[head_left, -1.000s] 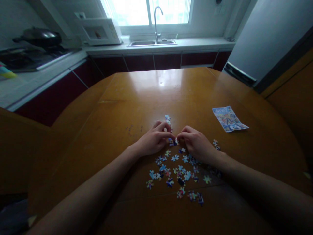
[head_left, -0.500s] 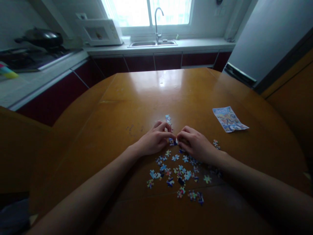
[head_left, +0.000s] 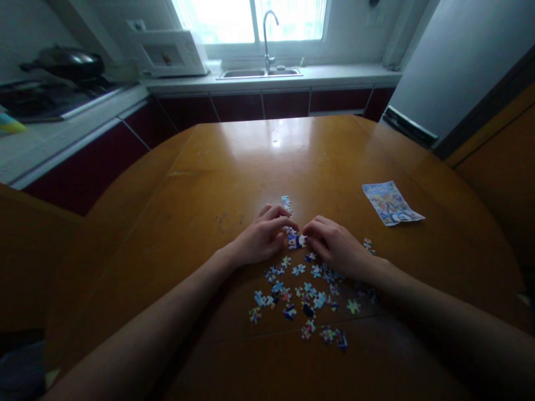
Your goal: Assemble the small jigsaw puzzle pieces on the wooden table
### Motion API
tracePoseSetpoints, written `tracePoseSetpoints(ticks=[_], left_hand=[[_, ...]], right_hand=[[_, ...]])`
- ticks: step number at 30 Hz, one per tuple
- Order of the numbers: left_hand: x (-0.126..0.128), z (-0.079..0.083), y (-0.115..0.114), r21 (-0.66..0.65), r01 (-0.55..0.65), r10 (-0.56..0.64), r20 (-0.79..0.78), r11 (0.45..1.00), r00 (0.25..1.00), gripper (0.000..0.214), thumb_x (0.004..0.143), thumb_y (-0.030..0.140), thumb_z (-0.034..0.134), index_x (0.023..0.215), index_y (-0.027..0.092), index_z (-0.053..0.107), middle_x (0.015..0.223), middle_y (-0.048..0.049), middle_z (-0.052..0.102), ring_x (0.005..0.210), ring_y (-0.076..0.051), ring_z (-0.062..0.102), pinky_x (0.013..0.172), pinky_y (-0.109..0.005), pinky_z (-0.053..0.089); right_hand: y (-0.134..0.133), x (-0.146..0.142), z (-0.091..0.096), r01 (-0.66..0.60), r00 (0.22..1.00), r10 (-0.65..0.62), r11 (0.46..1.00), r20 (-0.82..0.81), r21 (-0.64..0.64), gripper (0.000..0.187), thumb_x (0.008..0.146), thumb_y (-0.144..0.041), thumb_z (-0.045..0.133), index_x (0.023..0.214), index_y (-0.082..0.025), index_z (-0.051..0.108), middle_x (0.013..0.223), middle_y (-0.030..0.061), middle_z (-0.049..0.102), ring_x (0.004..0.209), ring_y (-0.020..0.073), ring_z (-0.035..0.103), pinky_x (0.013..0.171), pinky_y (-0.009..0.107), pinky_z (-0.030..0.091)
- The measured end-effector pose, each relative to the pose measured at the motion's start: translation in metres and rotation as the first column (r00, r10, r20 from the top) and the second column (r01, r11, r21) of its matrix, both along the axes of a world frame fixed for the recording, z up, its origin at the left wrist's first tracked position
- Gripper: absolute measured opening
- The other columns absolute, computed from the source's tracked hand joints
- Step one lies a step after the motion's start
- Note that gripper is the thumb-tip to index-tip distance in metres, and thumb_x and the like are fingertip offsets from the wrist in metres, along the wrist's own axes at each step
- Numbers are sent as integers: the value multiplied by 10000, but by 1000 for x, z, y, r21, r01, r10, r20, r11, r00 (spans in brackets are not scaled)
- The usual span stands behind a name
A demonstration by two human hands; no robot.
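Note:
Both my hands rest on the wooden table [head_left: 234,167], fingertips almost meeting. My left hand [head_left: 261,239] and my right hand [head_left: 334,245] pinch a small cluster of joined puzzle pieces [head_left: 296,240] between them, fingers curled. A short strip of joined pieces [head_left: 286,203] lies just beyond my left fingers. Several loose puzzle pieces [head_left: 303,295] are scattered on the table below my hands, between my forearms. Two pieces [head_left: 368,245] lie to the right of my right hand.
A printed picture sheet [head_left: 390,202] lies on the table at the right. Behind the table runs a kitchen counter with a sink and tap [head_left: 267,55], a microwave [head_left: 169,53] and a wok [head_left: 67,62] on the stove. A grey fridge [head_left: 451,67] stands at the right.
My left fingers have lifted slightly, so the joined pieces between my hands show more. The hands otherwise stay in place.

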State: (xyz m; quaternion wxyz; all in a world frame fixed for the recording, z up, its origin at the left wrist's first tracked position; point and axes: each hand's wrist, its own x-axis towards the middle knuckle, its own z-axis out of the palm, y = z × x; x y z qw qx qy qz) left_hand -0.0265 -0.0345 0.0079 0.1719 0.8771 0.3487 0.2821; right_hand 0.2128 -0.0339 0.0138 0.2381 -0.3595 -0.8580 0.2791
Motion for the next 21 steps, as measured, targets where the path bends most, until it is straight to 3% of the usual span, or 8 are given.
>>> tracePoseSetpoints(ticks=[6,12,17,21], left_hand=[[0,0,1,4,-90,90,56,996,994,294,840,27,487,963,208,683,1016,-54,559,1022,-213,473,933,-377,427],[-2,2,1,-25,-35,35,27,999,999,256,865,71,556,900,240,745,993,-45,566,1010,-210,468,932,-379,419],[-2,0,2,-19,-21,22,41,1000,999,292,841,45,573,940,253,753,1005,-43,573,1025,-212,474,960,-389,420],[0,-1,2,-28,-42,44,62,999,997,287,827,28,577,921,237,749,1005,-44,572,1026,-210,479,947,-378,434]], right_hand=[[2,8,4,96,990,-98,995,-105,-27,153,874,-93,521,887,-196,634,898,46,619,796,162,575,726,306,461],[-2,9,7,100,991,-99,995,-91,6,124,876,-119,573,894,-198,667,905,44,624,813,165,582,729,309,466],[-24,1,16,-70,994,76,995,-74,72,134,884,-116,592,933,-206,678,939,54,621,881,183,561,774,320,471],[-52,-9,17,-290,957,290,950,18,118,133,918,-138,578,905,-202,693,952,61,611,877,182,524,747,308,456]])
